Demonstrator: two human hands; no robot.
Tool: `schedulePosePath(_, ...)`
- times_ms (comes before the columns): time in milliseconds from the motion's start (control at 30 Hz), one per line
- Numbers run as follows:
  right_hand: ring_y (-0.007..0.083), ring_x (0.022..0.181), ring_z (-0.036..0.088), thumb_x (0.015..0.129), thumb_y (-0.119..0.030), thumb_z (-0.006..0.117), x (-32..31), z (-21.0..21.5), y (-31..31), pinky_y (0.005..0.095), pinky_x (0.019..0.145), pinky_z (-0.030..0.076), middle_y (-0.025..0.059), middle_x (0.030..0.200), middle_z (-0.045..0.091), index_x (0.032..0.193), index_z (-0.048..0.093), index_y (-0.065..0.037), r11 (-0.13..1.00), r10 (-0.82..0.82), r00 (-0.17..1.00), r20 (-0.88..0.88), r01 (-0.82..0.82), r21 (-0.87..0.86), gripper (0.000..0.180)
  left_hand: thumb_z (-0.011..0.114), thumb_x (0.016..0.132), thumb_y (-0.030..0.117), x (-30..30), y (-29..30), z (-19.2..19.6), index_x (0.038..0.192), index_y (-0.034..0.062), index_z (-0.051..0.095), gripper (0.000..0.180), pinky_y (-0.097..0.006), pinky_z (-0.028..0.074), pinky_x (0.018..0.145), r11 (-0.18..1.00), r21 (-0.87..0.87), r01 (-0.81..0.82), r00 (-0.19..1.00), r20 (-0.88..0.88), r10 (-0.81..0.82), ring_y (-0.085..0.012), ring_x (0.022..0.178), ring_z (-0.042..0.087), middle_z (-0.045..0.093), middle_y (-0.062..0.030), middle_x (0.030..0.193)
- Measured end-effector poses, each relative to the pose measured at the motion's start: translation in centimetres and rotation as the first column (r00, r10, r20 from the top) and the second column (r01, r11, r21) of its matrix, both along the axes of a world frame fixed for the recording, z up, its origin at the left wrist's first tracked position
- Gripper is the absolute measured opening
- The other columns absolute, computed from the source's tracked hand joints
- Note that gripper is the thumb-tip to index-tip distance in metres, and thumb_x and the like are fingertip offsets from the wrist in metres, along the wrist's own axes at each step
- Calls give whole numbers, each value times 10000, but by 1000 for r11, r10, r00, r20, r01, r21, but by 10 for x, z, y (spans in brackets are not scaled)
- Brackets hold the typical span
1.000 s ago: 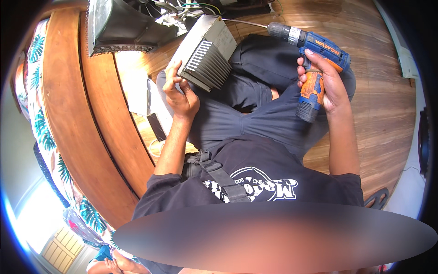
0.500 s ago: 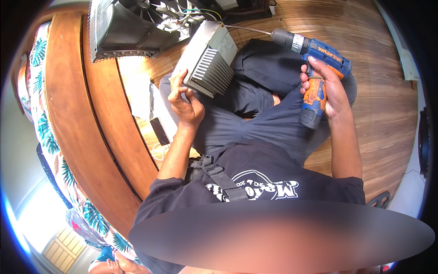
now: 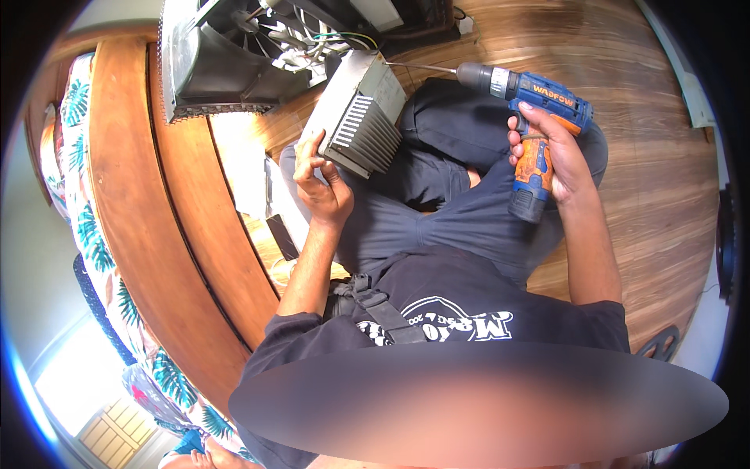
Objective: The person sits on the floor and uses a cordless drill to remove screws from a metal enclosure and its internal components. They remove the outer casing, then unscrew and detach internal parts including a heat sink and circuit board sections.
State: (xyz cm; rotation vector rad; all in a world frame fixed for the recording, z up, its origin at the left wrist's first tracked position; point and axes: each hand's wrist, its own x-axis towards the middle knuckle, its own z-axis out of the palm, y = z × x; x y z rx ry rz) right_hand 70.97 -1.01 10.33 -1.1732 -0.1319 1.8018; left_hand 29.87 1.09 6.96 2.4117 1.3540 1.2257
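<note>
My right hand (image 3: 564, 152) is wrapped round the orange grip of a blue cordless drill (image 3: 551, 95), lying almost level and pointing left. A long thin bit (image 3: 422, 67) runs from its chuck to the far right corner of a grey metal box (image 3: 350, 98) with slots and ribbed fins. Whether the tip sits in a screw there is too small to tell. My left hand (image 3: 324, 191) grips the box's near left edge with bent fingers, holding it tilted above my crossed legs. White, green and yellow wires (image 3: 301, 43) lie just beyond the box.
A black housing (image 3: 226, 70) with an open side stands at the far left, next to the wires. Wooden planks of a bench (image 3: 148, 211) run along my left, near a leaf-patterned cloth (image 3: 92, 227). A dark flat object (image 3: 282, 236) lies by my left forearm. Another person's hands (image 3: 207, 457) show at lower left.
The drill has shifted slightly left, closer to the box. The box and my left hand sit a little lower in view, as the whole view has moved slightly. Both holds are the same.
</note>
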Motion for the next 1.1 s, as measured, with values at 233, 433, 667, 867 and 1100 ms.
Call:
schedulePosePath(233,140,676,722,1095,-294,765,-1,14,-1,332,632,619,76,898,766,1142,734,-52,998,-52,998,24,52,-25,249,516,1157,-1,0,6,10,1242,89,397,172,-579,480,1202,1000,7,-2,996,-89,3,-451,1396,659,666,-317,1468)
schedulePosePath(433,149,670,703,1135,-309,700,11,36,-16,324,670,608,72,875,753,1165,733,-22,994,-109,994,33,109,-2,291,572,1124,-4,13,4,26,1252,109,466,201,-582,342,1282,995,8,-101,978,-185,101,-417,1444,638,729,-210,1462)
schedulePosePath(667,180,719,710,1109,-189,726,46,40,-61,340,645,604,137,1052,767,1296,654,-32,954,-285,950,130,268,134,255,647,1080,12,30,12,53,1245,126,521,237,-567,216,1317,990,41,-132,965,-224,138,-326,1472,635,772,-124,1418)
schedulePosePath(867,190,739,704,1124,-171,696,54,20,-76,349,657,606,152,1076,747,1380,618,-19,947,-306,946,107,290,140,308,767,1010,67,57,33,83,1220,123,638,253,-524,286,1300,997,15,-73,955,-289,74,-239,1297,680,779,-38,1313)
schedulePosePath(1100,177,743,681,1158,-253,657,52,18,-74,335,707,566,119,1003,740,1286,659,13,947,-301,948,109,283,153,295,759,934,59,126,108,113,1124,71,686,204,-464,583,923,933,-100,347,875,-325,-360,-339,1068,717,752,-104,1102)
